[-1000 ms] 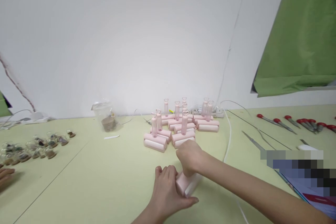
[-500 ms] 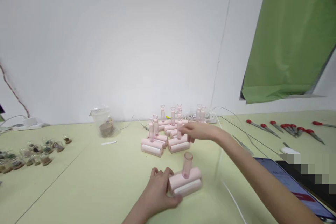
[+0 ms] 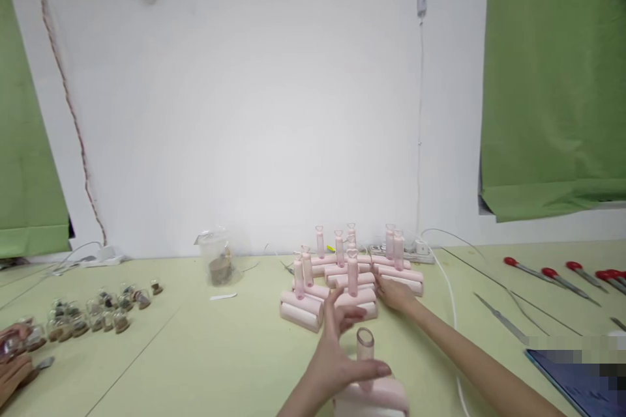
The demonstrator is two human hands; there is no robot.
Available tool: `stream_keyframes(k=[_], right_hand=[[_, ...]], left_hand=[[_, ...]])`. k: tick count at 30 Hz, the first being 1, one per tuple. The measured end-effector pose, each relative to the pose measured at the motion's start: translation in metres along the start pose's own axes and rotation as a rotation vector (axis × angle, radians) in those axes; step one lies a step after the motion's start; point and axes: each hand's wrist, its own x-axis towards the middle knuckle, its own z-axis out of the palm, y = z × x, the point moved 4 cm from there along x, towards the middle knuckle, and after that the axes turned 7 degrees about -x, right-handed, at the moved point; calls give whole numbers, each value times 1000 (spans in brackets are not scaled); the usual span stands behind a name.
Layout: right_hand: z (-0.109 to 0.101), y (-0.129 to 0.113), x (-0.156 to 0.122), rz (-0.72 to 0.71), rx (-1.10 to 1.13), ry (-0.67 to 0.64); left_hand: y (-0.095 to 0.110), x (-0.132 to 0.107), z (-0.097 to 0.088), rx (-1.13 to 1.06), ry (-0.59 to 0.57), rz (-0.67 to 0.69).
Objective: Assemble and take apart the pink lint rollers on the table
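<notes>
Left hand point(image 3: 340, 355): fingers spread, ungripped; thumb across front of near roller's tube point(image 3: 365, 343) | near roller point(image 3: 379, 393): five o'clock from forefinger | right hand point(image 3: 395, 292): one o'clock from it, beside clustered rollers point(image 3: 351, 277); grip cannot be told

To the left of my left hand point(image 3: 338, 353), the table point(image 3: 229, 352) gave free passage as far as the jars point(image 3: 120, 322). The near roller point(image 3: 376, 394) blocked its right side; upright handles point(image 3: 353, 277) crowded ahead. Rollers point(image 3: 300, 314) stood left and ahead of my right hand point(image 3: 394, 293); a white cable point(image 3: 454, 313) ran under that forearm point(image 3: 472, 348).
</notes>
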Motion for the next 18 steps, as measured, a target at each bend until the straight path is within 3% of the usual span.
stream_keyframes(k=[5,9,14,18], right_hand=[[7,6,-4,60,91,-26],[13,19,-18,142,234,-66],[18,29,-41,207,569,-209],[-4,12,-61,167,933,-220]], left_hand=[[-28,9,27,-203,-173,-322],[-32,9,28,-213,-166,-300],[-27,11,28,-243,-188,-303],[-24,12,29,-263,-222,-320]])
